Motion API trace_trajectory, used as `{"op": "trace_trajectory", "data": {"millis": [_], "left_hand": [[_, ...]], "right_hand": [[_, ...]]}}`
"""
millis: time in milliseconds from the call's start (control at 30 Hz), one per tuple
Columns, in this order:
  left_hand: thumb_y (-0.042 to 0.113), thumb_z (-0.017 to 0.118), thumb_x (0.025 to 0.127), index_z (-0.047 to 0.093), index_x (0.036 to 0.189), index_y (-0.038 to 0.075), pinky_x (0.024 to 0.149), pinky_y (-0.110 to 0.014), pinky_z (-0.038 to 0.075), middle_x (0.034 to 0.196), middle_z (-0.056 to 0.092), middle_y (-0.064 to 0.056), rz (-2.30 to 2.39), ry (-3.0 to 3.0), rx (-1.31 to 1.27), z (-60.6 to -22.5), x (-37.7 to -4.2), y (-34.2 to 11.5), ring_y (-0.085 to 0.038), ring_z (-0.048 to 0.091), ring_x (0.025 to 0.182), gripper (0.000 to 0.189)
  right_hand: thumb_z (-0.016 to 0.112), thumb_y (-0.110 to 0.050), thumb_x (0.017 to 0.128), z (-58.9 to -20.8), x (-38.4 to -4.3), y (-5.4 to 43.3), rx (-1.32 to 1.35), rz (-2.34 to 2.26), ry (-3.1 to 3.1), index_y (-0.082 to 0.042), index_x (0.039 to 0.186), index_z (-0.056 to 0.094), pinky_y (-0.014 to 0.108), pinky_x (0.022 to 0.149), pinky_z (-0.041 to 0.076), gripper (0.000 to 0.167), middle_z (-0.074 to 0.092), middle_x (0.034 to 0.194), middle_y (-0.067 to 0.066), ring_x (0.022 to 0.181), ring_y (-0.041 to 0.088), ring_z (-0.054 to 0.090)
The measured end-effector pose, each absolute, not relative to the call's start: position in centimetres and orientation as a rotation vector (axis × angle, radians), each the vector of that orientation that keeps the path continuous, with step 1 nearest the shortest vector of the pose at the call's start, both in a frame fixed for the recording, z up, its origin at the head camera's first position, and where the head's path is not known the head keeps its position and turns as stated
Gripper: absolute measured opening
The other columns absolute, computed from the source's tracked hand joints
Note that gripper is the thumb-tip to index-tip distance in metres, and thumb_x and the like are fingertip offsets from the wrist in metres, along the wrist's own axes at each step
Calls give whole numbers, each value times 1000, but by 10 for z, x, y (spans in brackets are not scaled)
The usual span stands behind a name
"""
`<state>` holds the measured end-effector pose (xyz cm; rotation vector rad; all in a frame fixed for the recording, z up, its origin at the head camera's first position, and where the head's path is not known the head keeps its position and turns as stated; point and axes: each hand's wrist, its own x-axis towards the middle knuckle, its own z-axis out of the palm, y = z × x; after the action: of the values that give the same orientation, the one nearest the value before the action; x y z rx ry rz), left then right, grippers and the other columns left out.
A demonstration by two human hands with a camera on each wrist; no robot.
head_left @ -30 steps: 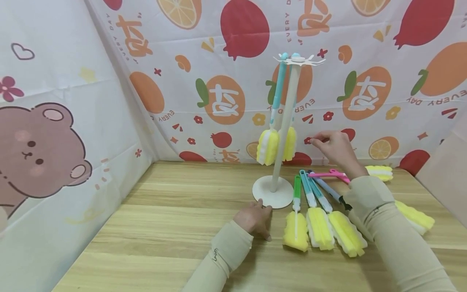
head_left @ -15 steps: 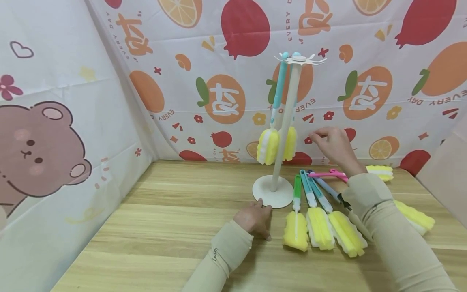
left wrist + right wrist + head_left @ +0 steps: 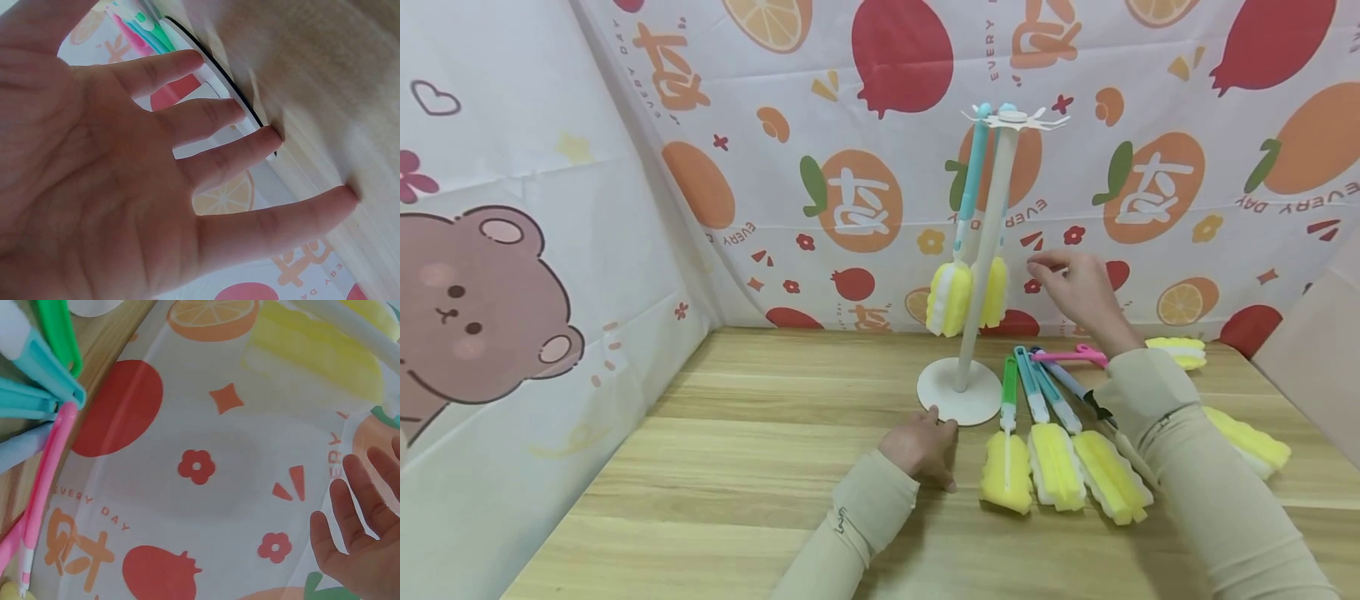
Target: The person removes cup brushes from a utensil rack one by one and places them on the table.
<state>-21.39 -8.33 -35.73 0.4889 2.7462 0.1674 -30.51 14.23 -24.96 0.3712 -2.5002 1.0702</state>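
Note:
A white stand [image 3: 992,242] with a round base [image 3: 936,400] and a ring of hooks on top rises from the table. From it hang two sponge brushes with turquoise handles, one sponge head [image 3: 950,298] left of the pole and the other [image 3: 996,292] partly behind it. My left hand [image 3: 920,448] reaches to the front of the base, fingertips at its rim; the left wrist view shows its fingers [image 3: 219,162] straight and spread. My right hand [image 3: 1081,292] is raised in the air right of the hanging brushes, fingers loosely bent, holding nothing.
Several sponge brushes lie right of the base: one with a green handle [image 3: 1010,392], others with turquoise handles [image 3: 1032,387], and a pink-handled one [image 3: 1075,355]. Another yellow sponge head [image 3: 1247,442] lies beyond the right sleeve. A printed cloth [image 3: 865,100] hangs behind the table [image 3: 737,467].
My right hand has moved slightly up and to the left, toward the hanging brushes. The left hand stays at the base, and the brushes and stand stay in place.

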Motion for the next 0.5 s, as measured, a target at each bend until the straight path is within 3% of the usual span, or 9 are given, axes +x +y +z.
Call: {"op": "trace_trajectory", "data": {"millis": [100,300,500], "left_hand": [[37,91,75,57,136,13,99,-49,51,157,39,-19,162,2747,491,-358,-214,-84,-35,46,137,74],[38,91,75,57,137,13,101,-48,51,157,39,-19,146,2751,500,-358,-213,-83,-35,46,136,75],[38,91,74,58,134,13,99,-48,52,156,41,-20,145,2762,504,-357,-212,-84,-35,48,134,74]], "right_hand": [[60,-22,103,-247,-306,138,361,1097,-2479,-1,127,68,35,79,57,33,68,121,17,104,33,61],[60,-22,103,-242,-308,131,313,1187,-2489,-2,131,66,42,89,57,35,65,127,16,111,34,60],[60,-23,104,-238,-311,127,334,1213,-2482,-1,131,66,30,85,56,36,64,128,16,112,33,59]]}}
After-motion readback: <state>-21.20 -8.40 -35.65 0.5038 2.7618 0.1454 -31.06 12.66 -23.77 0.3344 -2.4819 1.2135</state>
